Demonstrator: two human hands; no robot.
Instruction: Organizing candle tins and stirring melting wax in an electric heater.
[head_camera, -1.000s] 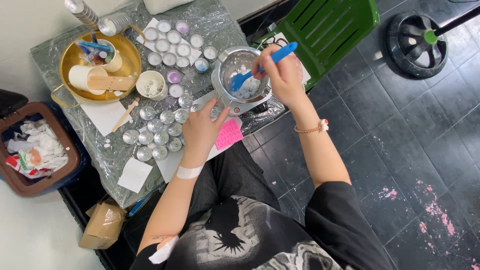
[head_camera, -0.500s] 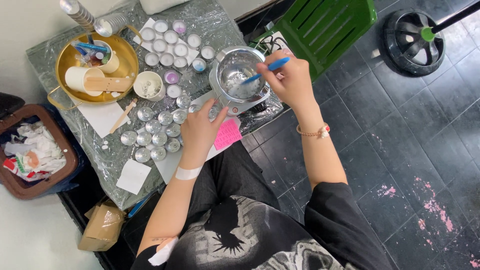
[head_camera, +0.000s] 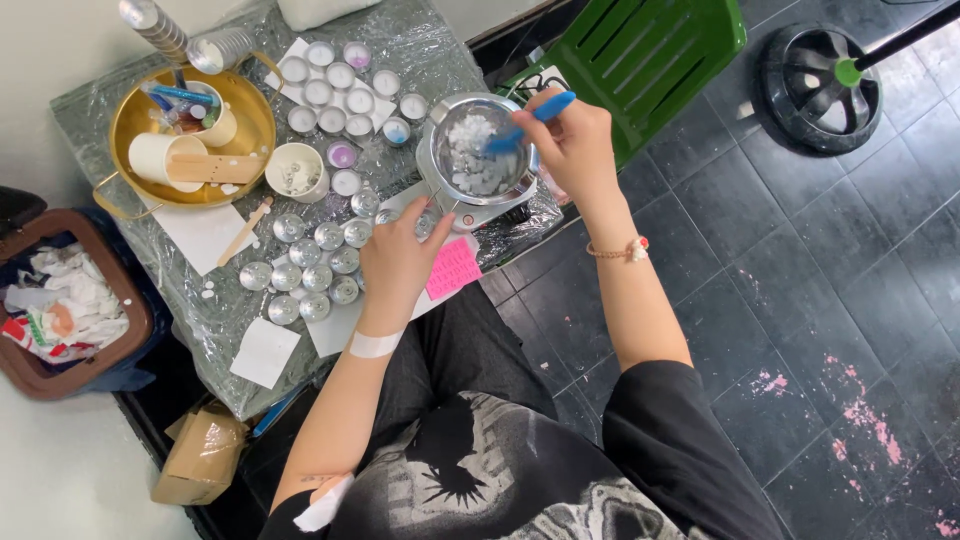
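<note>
Item 1 – right hand (head_camera: 575, 145): grip closed on blue spatula (head_camera: 528, 122), blade end in the steel pot (head_camera: 478, 150) at the worktop's (head_camera: 425, 45) right edge. Change vs. a moment ago: we saw the pot mostly bare and shiny w/ a thin residue low down; now white wax flakes (head_camera: 470, 135) lie heaped across the middle, and the spatula sits higher and flatter. We judge the stirring is turning up unmelted solids, so melt is incomplete.

Item 2 – left hand (head_camera: 398, 262): grip open, fingers spread, tips touching the white base (head_camera: 470, 215) below the pot; steadying, we judge. White band on wrist.

Item 3 – approx. a dozen small round foil cups (head_camera: 315, 265), empty, reflective, clustered at worktop's near edge, just left of the left hand.

Item 4 – filled cups (head_camera: 335, 92), white w/ a few purple/blue, far edge.

Item 5 – brass-coloured pan (head_camera: 262, 125), far-left corner, holding paper cups and wooden sticks.

Item 6 – pink ridged mould (head_camera: 455, 268), near-right corner.

Worktop cover: crinkled clear plastic film.
</note>
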